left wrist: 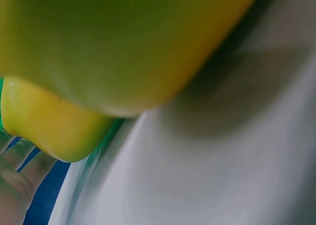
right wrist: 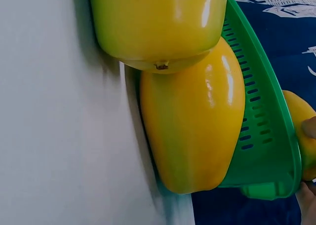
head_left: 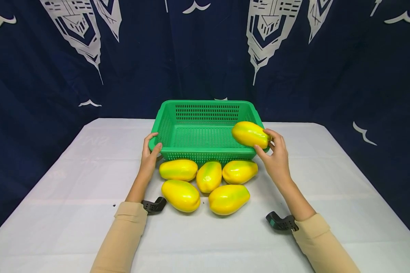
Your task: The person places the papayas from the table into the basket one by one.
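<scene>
My left hand (head_left: 147, 161) grips the left front corner of a green plastic basket (head_left: 208, 150), thumb on the rim. With my right hand (head_left: 276, 161) I hold a yellow-green papaya (head_left: 248, 133) by its narrow end, over the basket's right front corner. In the right wrist view, fingers (right wrist: 310, 128) show on that papaya beside the basket rim. Several papayas (head_left: 178, 169) lie on the table just in front of the basket. Papayas fill much of the left wrist view, with part of my left hand (left wrist: 17, 180) at its lower left.
A white cloth covers the table (head_left: 71, 212). Behind its far edge hangs a dark blue curtain (head_left: 205, 57) with white drawings. Each wrist wears a black camera mount (head_left: 154, 206), close to the front papayas on the left side.
</scene>
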Motion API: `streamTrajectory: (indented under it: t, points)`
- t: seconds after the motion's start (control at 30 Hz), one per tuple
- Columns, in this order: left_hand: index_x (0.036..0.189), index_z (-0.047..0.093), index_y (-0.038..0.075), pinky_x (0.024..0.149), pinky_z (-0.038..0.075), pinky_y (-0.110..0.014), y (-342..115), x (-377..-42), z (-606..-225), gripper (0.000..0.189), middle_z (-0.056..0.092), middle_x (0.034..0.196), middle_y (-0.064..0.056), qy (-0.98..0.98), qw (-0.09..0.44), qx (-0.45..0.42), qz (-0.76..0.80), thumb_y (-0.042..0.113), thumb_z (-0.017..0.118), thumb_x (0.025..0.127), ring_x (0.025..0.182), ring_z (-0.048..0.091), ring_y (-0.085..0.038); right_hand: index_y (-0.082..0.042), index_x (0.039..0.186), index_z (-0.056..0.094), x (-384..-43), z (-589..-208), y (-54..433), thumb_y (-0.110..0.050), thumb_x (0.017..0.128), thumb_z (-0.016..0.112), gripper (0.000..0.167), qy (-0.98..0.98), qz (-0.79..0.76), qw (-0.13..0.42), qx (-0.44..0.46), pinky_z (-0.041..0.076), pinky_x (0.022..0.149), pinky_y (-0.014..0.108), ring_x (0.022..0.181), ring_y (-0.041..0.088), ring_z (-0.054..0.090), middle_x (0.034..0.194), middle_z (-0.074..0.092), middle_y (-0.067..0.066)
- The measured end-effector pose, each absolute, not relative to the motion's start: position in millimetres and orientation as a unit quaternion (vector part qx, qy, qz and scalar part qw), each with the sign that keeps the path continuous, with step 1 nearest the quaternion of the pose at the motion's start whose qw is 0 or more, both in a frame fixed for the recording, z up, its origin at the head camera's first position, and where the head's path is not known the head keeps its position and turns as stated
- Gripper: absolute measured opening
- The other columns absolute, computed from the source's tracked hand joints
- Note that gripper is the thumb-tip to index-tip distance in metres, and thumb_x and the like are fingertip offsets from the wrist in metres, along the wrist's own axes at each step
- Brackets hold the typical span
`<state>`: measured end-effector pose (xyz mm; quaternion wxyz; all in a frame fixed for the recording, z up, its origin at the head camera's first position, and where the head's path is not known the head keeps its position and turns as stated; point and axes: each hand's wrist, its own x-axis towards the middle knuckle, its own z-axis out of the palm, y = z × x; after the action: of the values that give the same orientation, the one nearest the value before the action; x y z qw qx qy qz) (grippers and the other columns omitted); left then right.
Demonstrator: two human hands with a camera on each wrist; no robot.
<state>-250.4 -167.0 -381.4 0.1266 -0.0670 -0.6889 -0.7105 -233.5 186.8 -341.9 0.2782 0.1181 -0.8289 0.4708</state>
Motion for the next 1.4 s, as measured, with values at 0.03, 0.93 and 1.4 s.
streamTrajectory:
  t: [0.03, 0.93, 1.4]
  points:
    - [0.137, 0.028, 0.016, 0.098, 0.034, -0.041, -166.8, -250.3, -381.6, 0.046, 0.030, 0.137, -0.014, -0.689, 0.127, -0.067, -0.711, 0.022, 0.044, 0.094, 0.115, 0.038, -0.028, -0.005, 0.128, 0.044, -234.1, -341.8, 186.3, -0.004, 0.082, 0.064, 0.051, -0.834, 0.461, 0.278, 0.119, 0.040, 0.099, 0.041, 0.119, 0.024, 0.042, 0.130, 0.041, 0.014]
    - [0.136, 0.028, 0.016, 0.099, 0.034, -0.048, -167.6, -251.7, -383.0, 0.047, 0.026, 0.139, -0.014, -0.690, 0.126, -0.069, -0.710, 0.025, 0.044, 0.093, 0.115, 0.038, -0.029, -0.007, 0.119, 0.058, -245.4, -333.9, 188.2, -0.028, 0.091, 0.053, 0.035, -0.921, 0.324, 0.178, 0.124, 0.029, 0.102, 0.051, 0.121, 0.034, 0.039, 0.127, 0.051, 0.015]
    - [0.138, 0.025, 0.011, 0.095, 0.034, -0.033, -162.9, -242.2, -370.0, 0.046, 0.027, 0.139, -0.015, -0.693, 0.118, -0.059, -0.708, 0.015, 0.041, 0.095, 0.115, 0.037, -0.025, -0.008, 0.127, 0.050, -237.1, -333.4, 193.1, -0.025, 0.090, 0.056, 0.041, -0.893, 0.377, 0.202, 0.139, 0.035, 0.099, 0.051, 0.120, 0.034, 0.043, 0.127, 0.049, 0.016]
